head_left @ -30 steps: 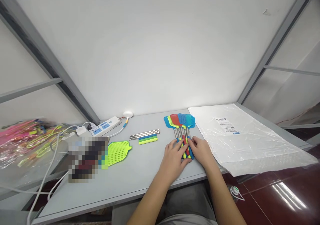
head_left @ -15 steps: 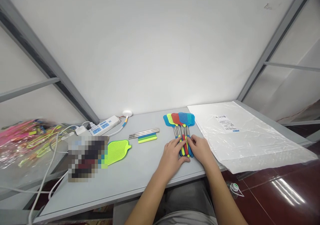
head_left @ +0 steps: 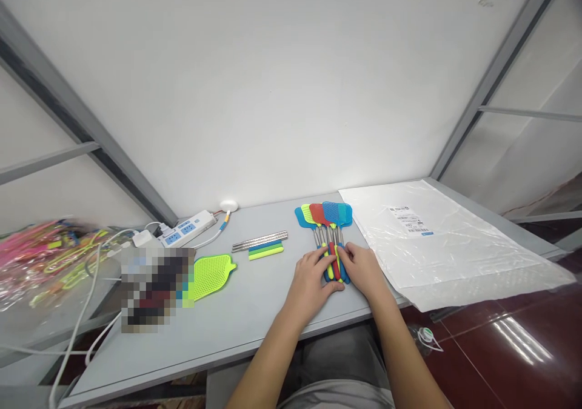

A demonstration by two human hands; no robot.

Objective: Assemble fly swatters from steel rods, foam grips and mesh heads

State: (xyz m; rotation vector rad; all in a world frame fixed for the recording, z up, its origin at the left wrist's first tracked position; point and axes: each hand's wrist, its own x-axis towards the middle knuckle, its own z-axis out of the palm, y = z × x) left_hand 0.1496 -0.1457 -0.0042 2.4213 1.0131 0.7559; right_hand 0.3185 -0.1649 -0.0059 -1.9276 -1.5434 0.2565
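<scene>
Several fly swatters (head_left: pixel 319 214) with blue, yellow-green, red and teal heads lie bunched on the table, their metal rods converging toward coloured handles. My left hand (head_left: pixel 311 277) is closed about the handles from the left, fingers across the top and thumb near their lower ends. From the right side, my right hand (head_left: pixel 362 266) presses its curled fingers against the same handles. To the left lie several metal rods (head_left: pixel 260 241) beside blue, green and yellow-green handle grips (head_left: pixel 266 252). Further left is a yellow-green swatter head (head_left: pixel 211 275), partly covered by a blurred patch.
A white plastic mailing bag (head_left: pixel 454 239) with a label covers the table's right part and overhangs its front edge. A power strip (head_left: pixel 188 230) with white cables stands at the back left. Beyond the left edge lies a clear bag of colourful items (head_left: pixel 59 257).
The view has shifted slightly. My left thumb has drawn back a little from the handle ends; both hands stay at the bunch, whose handles lie slightly closer together.
</scene>
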